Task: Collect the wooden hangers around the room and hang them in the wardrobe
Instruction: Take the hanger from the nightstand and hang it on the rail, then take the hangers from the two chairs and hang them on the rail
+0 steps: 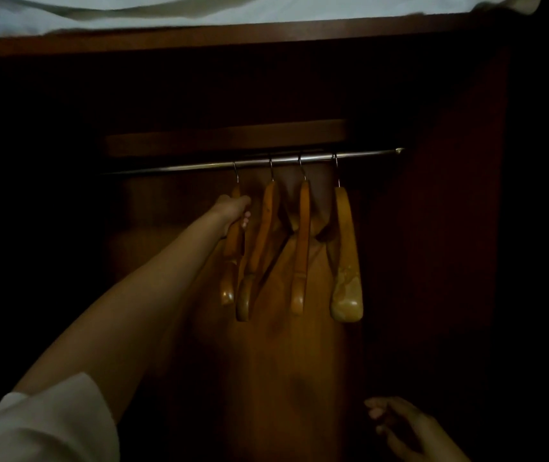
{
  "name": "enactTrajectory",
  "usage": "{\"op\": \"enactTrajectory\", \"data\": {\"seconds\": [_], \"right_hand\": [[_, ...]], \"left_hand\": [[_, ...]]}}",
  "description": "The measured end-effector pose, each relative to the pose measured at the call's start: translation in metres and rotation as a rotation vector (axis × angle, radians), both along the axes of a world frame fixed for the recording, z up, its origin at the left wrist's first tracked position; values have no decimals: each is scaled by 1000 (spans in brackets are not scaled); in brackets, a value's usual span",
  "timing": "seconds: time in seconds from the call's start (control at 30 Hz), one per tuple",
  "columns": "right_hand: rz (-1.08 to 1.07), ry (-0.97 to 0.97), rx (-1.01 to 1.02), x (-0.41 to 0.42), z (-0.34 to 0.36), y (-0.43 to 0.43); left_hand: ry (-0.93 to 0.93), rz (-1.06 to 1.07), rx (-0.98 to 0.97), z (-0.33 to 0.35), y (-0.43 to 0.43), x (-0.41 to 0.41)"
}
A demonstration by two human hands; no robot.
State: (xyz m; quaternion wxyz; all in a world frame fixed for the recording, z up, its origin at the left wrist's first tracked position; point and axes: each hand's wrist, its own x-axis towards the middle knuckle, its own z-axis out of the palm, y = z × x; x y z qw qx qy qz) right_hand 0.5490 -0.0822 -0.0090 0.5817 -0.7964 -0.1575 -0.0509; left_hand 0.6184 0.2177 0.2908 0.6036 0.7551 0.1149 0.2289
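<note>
Low at the near right, the right hand (406,425) hangs loosely open and holds nothing. The left hand (234,211) reaches into the dark wardrobe (459,195) and grips the leftmost hanger (231,258). All 4 wooden hangers hook on the metal rail (199,166), side by side.

A metal rail (199,167) runs across the dark interior of a wooden wardrobe (459,195), carrying four wooden hangers by their wire hooks. The leftmost hanger (229,261) hangs slightly apart from the second hanger (259,248), whose lower end swings toward it. The third hanger (302,248) hangs nearly straight, and the fourth hanger (346,261), nearest the rail's right end, shows a pale, worn patch near its lower tip.
</note>
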Motion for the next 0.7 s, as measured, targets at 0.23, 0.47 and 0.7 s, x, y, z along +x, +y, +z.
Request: {"op": "enactTrajectory", "data": {"seconds": [0.23,0.47,0.7], "right_hand": [[-82,64,-56,5,-27,7],[101,172,-296,3,-29,-5],[83,11,-322,-30,1,-4]], "left_hand": [[-13,-16,-13,-4,-2,-7],[-5,-19,5,-7,-4,-21],[71,6,248,4,-29,-55]]}}
